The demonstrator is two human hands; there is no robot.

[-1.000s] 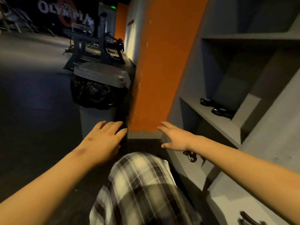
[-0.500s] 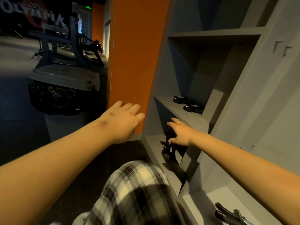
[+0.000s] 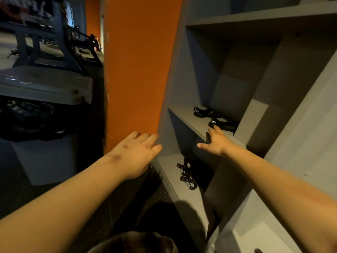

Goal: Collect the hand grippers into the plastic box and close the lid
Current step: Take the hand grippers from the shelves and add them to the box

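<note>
- A dark rounded shape fills the bottom edge where the plaid knee showed half a second ago.
- The left hand (image 3: pixel 135 155) is held out with straight, loosely spread fingers and holds nothing. It has moved to the front corner of the grey shelf unit (image 3: pixel 179 73), and its fingertips overlap that edge.
- A tangle of hand grippers (image 3: pixel 186 177), black handles with metal rings, lies on the lower shelf (image 3: pixel 190 203). It looks like two, but the count cannot be told for sure. The right hand hung just over it before and has now left it.
- The right hand (image 3: pixel 216 143) has risen to the front edge of the upper shelf (image 3: pixel 184 115). Its fingers are splayed and gripping nothing. One fingertip reaches the metal end of the near hand gripper (image 3: pixel 225 125); whether it touches cannot be told.
- The far hand gripper (image 3: pixel 205 112) lies just behind, making two on this shelf, unmoved.
- One orange pillar (image 3: pixel 138 70) stands against the unit's left side.
- Left of it sits one plastic box (image 3: pixel 27 121) with dark contents, its pale lid (image 3: pixel 45 84) on, well apart from every gripper.
- One gym machine (image 3: pixel 45 42) stands behind the box.
</note>
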